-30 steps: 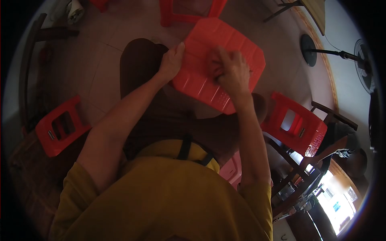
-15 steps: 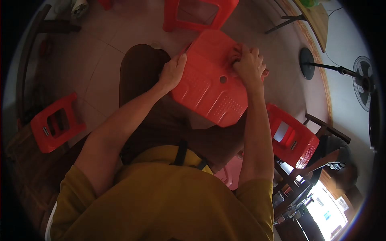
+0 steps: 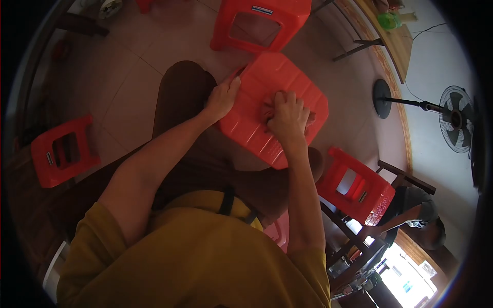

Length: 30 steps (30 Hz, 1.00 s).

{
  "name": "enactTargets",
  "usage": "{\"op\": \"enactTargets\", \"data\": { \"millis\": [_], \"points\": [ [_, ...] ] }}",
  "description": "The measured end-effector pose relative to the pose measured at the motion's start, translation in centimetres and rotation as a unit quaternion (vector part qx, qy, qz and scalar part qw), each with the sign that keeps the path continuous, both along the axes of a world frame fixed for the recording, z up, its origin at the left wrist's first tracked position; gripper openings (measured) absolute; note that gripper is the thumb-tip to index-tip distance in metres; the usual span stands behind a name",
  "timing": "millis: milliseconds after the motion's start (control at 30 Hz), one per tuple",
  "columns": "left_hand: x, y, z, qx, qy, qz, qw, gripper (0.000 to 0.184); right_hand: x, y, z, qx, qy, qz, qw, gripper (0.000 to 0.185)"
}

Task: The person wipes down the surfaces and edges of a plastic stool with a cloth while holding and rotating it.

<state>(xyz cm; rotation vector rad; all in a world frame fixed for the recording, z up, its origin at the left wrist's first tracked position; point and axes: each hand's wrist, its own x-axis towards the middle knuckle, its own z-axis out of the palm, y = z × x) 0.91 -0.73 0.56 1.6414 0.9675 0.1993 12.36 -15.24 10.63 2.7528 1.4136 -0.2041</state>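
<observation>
A red plastic stool (image 3: 298,77) is tilted before me by my knees, its ribbed seat facing up toward me. My left hand (image 3: 224,97) grips the left edge of the seat, fingers curled over the side and partly hidden. On the middle of the seat, my right hand (image 3: 290,115) presses a bunched reddish cloth (image 3: 268,107). The cloth shows on both sides of the fingers and covers the hole in the seat.
More red stools stand around: one ahead (image 3: 223,31), one at left (image 3: 46,172), one at right (image 3: 372,203). A person (image 3: 411,210) bends near the right stool. Beyond are a standing fan (image 3: 457,118) and a wooden table (image 3: 398,43) with a green item (image 3: 389,20).
My right hand has moved with the cloth from the seat's right edge to its middle, covering the hole. The left hand keeps its hold. The view has shifted slightly.
</observation>
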Motion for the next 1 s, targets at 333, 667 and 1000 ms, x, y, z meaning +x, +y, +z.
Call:
{"op": "enactTargets", "data": {
  "millis": [333,667,1000],
  "points": [
    [-0.2,0.3,-1.2,-0.001,-0.006,-0.002,1.0,0.061,-1.6,2.9,0.4,0.077,0.115,0.121,0.983,0.056],
    [-0.2,-0.2,0.0,0.018,0.019,0.001,1.0,0.057,0.8,4.2,-1.1,0.077,0.045,0.104,0.991,0.063],
    [-0.2,0.2,0.2,0.005,0.011,-0.004,1.0,0.054,7.0,2.7,-0.3,0.042,0.098,-0.159,0.982,0.08]
  ]
}}
